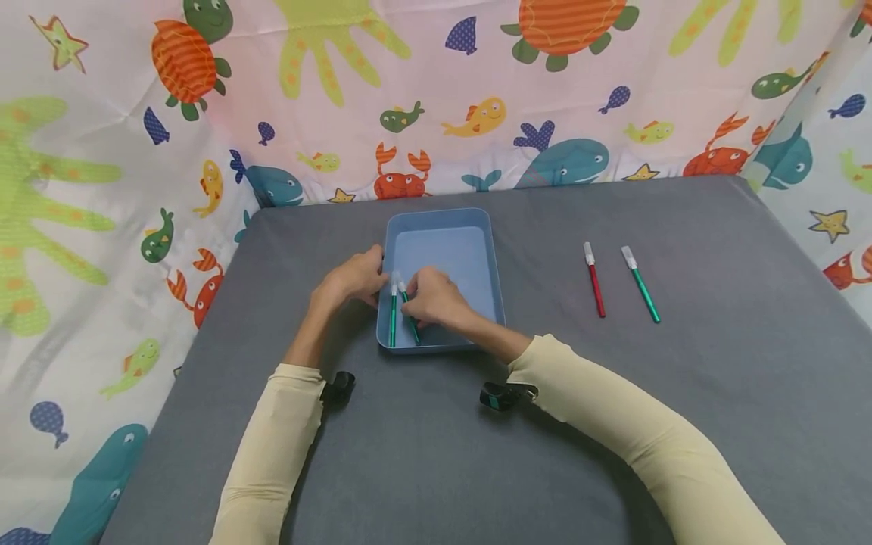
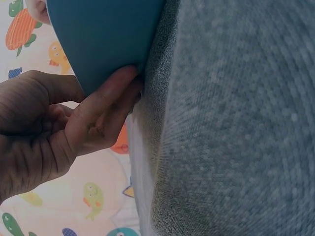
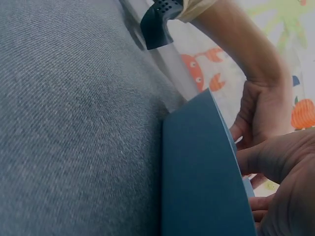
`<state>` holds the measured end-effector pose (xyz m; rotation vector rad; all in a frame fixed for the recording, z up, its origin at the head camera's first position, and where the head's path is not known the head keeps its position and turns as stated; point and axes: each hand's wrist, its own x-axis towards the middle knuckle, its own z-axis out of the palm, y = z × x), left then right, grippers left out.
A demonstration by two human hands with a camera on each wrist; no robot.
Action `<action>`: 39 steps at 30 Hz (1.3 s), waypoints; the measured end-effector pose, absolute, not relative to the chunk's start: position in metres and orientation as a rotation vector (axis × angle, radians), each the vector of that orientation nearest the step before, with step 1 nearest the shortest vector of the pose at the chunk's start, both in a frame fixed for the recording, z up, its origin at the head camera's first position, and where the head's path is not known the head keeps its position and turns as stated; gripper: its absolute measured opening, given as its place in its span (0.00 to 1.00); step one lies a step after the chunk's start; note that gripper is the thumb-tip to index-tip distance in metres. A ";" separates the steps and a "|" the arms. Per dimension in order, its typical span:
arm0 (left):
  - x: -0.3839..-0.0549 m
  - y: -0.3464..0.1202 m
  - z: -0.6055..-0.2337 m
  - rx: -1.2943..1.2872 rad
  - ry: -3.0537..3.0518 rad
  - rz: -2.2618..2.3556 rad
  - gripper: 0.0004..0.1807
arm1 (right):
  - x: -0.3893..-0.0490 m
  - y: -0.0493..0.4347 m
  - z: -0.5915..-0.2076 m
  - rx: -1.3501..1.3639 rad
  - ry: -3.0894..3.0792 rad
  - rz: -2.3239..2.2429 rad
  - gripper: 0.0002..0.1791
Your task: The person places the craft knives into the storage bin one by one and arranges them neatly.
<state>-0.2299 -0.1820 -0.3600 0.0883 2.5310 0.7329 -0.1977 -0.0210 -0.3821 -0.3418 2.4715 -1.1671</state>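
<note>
A blue tray (image 1: 453, 265) lies on the grey table, with two green markers with pale caps at its left side. My left hand (image 1: 357, 274) holds the tray's left side; in the left wrist view its fingers (image 2: 106, 98) lie on the outer wall, with the thumb at the rim. Inside the tray, my right hand (image 1: 436, 297) pinches the right-hand green marker (image 1: 414, 327), which slants slightly. Beside it, the other green marker (image 1: 393, 318) lies along the left wall. In the right wrist view the tray wall hides the right fingertips and both markers.
On the grey table (image 1: 422, 446), right of the tray, lie a red marker (image 1: 596, 284) and a third green marker (image 1: 643, 288), both with pale caps. A curtain (image 1: 463, 98) printed with sea animals hangs behind the table. Black straps sit at both wrists.
</note>
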 end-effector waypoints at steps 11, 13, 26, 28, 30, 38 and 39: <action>-0.229 -0.181 -0.362 0.098 2.529 0.741 0.26 | -0.195 -0.026 -0.385 -0.382 2.428 -1.212 0.15; -0.229 -0.181 -0.362 0.100 2.532 0.742 0.26 | -0.196 -0.026 -0.386 -0.387 2.437 -1.208 0.13; -0.230 -0.181 -0.360 0.087 2.533 0.718 0.27 | -0.195 -0.025 -0.384 -0.449 2.503 -1.117 0.09; -0.230 -0.182 -0.361 0.084 2.532 0.719 0.27 | -0.196 -0.024 -0.384 -0.445 2.485 -1.133 0.09; -0.230 -0.181 -0.361 0.086 2.536 0.717 0.28 | -0.196 -0.024 -0.384 -0.440 2.474 -1.139 0.09; -0.230 -0.183 -0.362 0.076 2.533 0.726 0.27 | -0.198 -0.019 -0.386 -0.455 2.441 -1.146 0.10; -0.230 -0.183 -0.363 0.074 2.532 0.729 0.27 | -0.198 -0.018 -0.386 -0.459 2.441 -1.141 0.10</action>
